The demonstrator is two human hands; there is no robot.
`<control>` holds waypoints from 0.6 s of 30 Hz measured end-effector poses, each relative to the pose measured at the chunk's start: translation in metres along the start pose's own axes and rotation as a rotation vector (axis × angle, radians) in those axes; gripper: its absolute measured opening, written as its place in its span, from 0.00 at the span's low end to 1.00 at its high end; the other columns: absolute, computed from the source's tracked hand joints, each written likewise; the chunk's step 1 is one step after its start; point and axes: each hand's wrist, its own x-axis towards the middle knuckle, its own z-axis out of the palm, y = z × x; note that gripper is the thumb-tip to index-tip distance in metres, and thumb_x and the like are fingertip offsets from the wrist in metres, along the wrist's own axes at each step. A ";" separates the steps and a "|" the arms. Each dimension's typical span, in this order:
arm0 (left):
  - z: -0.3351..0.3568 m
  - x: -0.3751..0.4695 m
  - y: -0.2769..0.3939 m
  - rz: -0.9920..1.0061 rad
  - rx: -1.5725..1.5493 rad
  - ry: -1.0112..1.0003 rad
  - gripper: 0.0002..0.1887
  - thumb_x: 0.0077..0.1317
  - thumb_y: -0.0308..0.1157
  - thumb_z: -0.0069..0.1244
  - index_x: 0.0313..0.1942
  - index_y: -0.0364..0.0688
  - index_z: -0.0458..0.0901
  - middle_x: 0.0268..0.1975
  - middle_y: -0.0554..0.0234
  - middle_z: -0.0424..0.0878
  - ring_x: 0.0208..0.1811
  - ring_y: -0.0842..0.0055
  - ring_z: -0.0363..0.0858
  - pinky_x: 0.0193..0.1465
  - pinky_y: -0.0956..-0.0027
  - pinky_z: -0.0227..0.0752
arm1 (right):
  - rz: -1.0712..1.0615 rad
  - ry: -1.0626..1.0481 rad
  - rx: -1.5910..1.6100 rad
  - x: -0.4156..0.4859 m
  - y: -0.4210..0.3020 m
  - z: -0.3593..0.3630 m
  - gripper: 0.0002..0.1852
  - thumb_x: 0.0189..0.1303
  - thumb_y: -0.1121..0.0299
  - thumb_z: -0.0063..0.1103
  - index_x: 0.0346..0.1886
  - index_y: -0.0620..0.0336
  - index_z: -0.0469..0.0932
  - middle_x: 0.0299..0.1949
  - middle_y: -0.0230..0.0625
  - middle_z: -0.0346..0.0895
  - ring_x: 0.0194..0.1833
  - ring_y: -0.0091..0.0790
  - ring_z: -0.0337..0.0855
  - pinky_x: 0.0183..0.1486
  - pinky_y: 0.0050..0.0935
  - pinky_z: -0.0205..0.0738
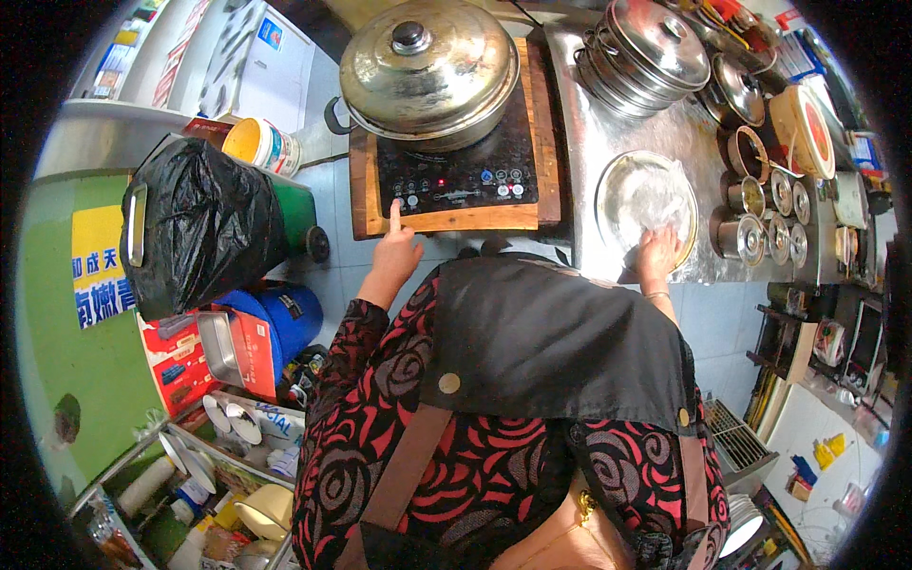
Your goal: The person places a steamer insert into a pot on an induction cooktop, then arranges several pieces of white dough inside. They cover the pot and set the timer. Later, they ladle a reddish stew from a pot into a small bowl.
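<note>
My left hand (394,255) points its index finger onto the control panel of a black induction cooktop (456,187), at its near left corner. The other fingers are curled and hold nothing. A large lidded metal pot (431,78) stands on the cooktop, which sits on a wooden board (367,185). To the right, my right hand (659,251) rests on the near part of a round metal tray (614,206) lying on the steel counter. Clear, crumpled plastic film (666,196) lies on the tray by my fingertips. Whether the fingers grip the film is unclear.
Stacked steel steamers (641,60) stand beyond the tray. Several small metal canisters (741,239) and a white tub (801,132) are at the right. Left of the cooktop are a green bin with a black bag (206,221), a white bucket (263,146) and a blue barrel (285,320).
</note>
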 end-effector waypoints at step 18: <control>0.000 0.007 0.000 0.077 0.071 0.085 0.13 0.45 0.30 0.59 0.24 0.32 0.74 0.66 0.36 0.49 0.30 0.57 0.82 0.29 0.63 0.77 | 0.013 -0.009 -0.021 0.000 -0.001 -0.002 0.18 0.55 0.62 0.45 0.40 0.65 0.78 0.56 0.47 0.68 0.58 0.44 0.65 0.61 0.42 0.50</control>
